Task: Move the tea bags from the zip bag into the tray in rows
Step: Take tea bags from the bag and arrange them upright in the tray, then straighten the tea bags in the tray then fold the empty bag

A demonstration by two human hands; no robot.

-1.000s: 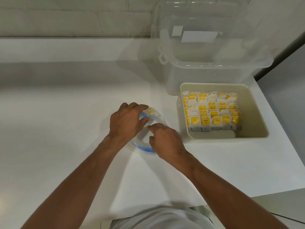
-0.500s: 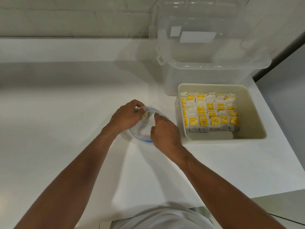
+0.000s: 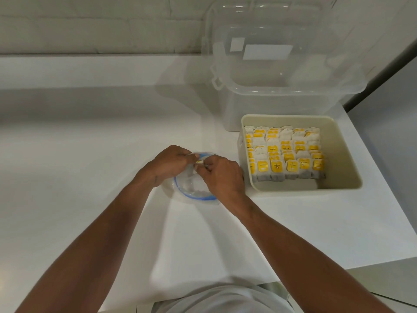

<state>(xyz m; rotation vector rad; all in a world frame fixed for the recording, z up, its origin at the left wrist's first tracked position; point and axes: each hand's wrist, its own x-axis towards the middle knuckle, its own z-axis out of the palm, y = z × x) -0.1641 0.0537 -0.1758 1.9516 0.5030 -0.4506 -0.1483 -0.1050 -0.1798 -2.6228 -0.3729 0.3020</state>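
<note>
At the mouth of the zip bag (image 3: 194, 193) on the bench (image 3: 85, 181), the left hand (image 3: 171, 164) grips its rim while the right hand (image 3: 223, 175) pinches a yellow-tagged tea bag (image 3: 199, 162), the tray (image 3: 352, 177) lying just to the right, nearest that hand.

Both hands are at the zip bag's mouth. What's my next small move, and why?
Probably draw the tea bag out with the right hand while the left hand holds the zip bag: its yellow tag shows between the fingers, and the tray has room at its near side.
</note>
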